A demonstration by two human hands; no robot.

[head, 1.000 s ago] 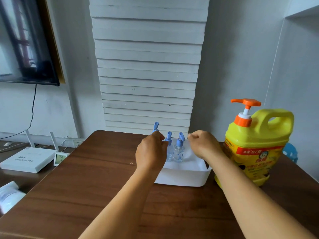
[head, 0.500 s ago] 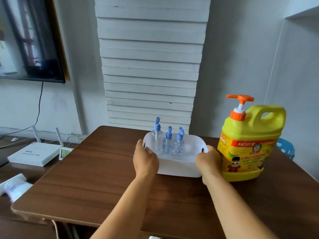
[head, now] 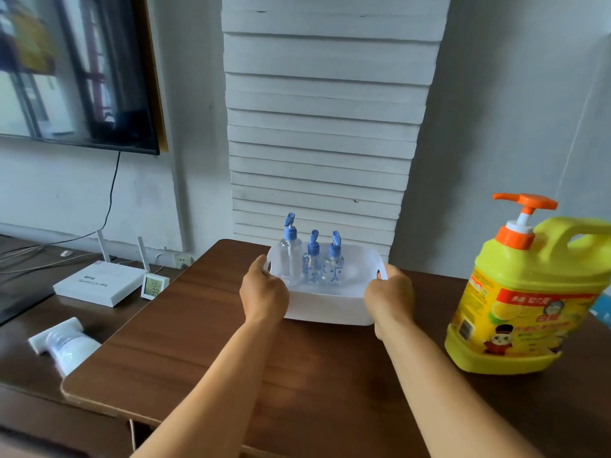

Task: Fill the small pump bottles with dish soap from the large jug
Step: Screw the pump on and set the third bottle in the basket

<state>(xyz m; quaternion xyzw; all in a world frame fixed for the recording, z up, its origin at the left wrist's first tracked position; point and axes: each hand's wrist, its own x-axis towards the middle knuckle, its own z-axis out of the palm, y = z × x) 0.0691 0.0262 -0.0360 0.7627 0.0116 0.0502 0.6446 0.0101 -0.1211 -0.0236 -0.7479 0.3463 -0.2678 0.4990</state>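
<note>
Your left hand [head: 264, 294] and right hand [head: 390, 297] grip tub [head: 325, 307] by its end handles, fingers curled on rim. Three pump bottles [head: 312, 262] upright inside, near table's far edge. Jug [head: 525, 302] stands off right hand's side, nearer that hand.

Both hands moved from the pump bottles [head: 310, 259] to grip the white basin's [head: 327, 312] handles.

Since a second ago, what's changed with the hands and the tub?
Both hands came down from the tub's far rim to its ends: the left hand now grips the left handle cutout of the white tub and the right hand the right one. The three pump bottles stay upright inside; the yellow jug stays untouched beside it.
</note>
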